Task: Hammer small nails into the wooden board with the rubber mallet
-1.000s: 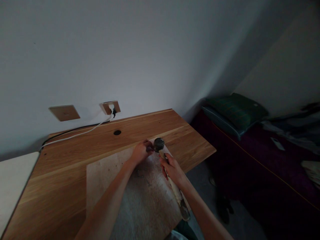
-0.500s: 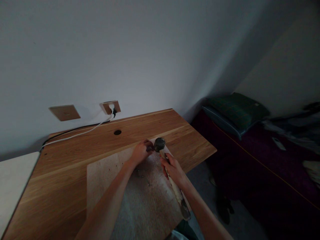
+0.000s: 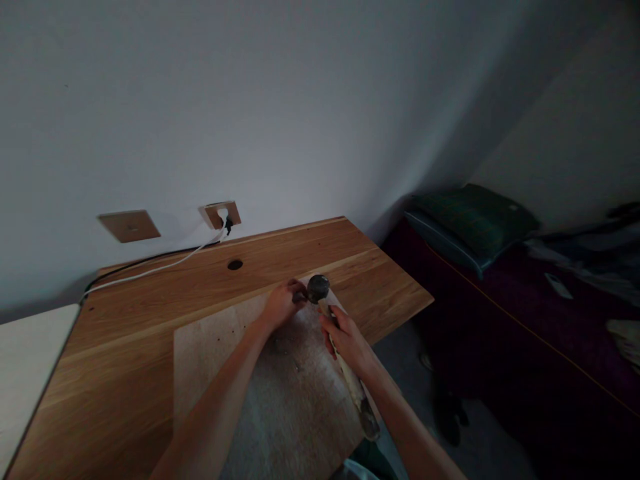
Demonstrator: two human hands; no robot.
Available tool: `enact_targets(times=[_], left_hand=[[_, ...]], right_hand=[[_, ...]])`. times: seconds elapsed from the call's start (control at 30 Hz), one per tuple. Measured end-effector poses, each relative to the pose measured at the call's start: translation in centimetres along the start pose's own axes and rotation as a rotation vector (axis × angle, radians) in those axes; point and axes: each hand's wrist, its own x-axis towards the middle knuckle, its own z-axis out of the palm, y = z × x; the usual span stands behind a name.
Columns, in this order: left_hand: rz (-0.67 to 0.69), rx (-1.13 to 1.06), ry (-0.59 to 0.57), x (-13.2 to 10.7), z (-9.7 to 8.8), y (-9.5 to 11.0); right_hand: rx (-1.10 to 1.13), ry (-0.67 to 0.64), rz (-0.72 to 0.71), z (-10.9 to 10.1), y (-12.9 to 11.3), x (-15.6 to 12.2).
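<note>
My right hand [image 3: 349, 341] is wrapped round the pale handle of a hammer [image 3: 319, 289]. Its dark, rounded head lies just right of my left fingertips, and its handle runs back toward me with a dark butt end. My left hand [image 3: 284, 303] is closed in a pinch close beside the head; what its fingers hold, if anything, is too dark and small to name. Both hands are above the far part of a light wooden board [image 3: 270, 420]. Several small, thin bits [image 3: 297, 367], perhaps nails, lie on the board near my left wrist.
The board lies on a brown wooden desk [image 3: 125, 360]. Behind it a white plug sits in a wall socket [image 3: 223, 215], its cable [image 3: 165, 265] trailing left. A round hole [image 3: 235, 265] pierces the desktop. At right stands a bed [image 3: 480, 333] with pillows [image 3: 475, 223].
The hammer head has shifted very slightly left, nearer my left fingertips. Both hands otherwise stay almost where they were, and the board has not moved.
</note>
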Motion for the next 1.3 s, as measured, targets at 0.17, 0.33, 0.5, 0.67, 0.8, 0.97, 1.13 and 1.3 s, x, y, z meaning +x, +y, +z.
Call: enact_targets(times=[0.17,0.33,0.5,0.67,0.8,0.97,1.13,1.3], left_hand=[[0.011,0.029,-0.004,0.1,0.31,-0.27],[-0.011,0.019,0.017,0.09,0.43,-0.43],[0.014,-0.009,0.006,0.07,0.31,-0.36],[0.026,0.005,0.003,0.06,0.19,-0.15],[-0.006,0.01,0.016,0.08,0.21,-0.17],[0.006,-0.002,0.004,0.13,0.2,-0.22],[0.022,0.013,-0.026,0.09,0.08,-0.1],[-0.001,0.03,-0.004,0.05,0.03,0.01]], right_hand=[[-0.018,-0.002,-0.021,0.04,0.19,0.13],[-0.015,-0.001,-0.025,0.12,0.34,0.26],[0.0,0.017,-0.025,0.23,0.67,0.38],[-0.006,0.021,-0.02,0.13,0.59,0.3],[0.0,0.005,-0.019,0.13,0.61,0.24],[0.0,0.019,-0.012,0.23,0.49,0.27],[0.003,0.019,-0.024,0.29,0.3,0.21],[0.008,0.009,-0.026,0.3,0.26,0.16]])
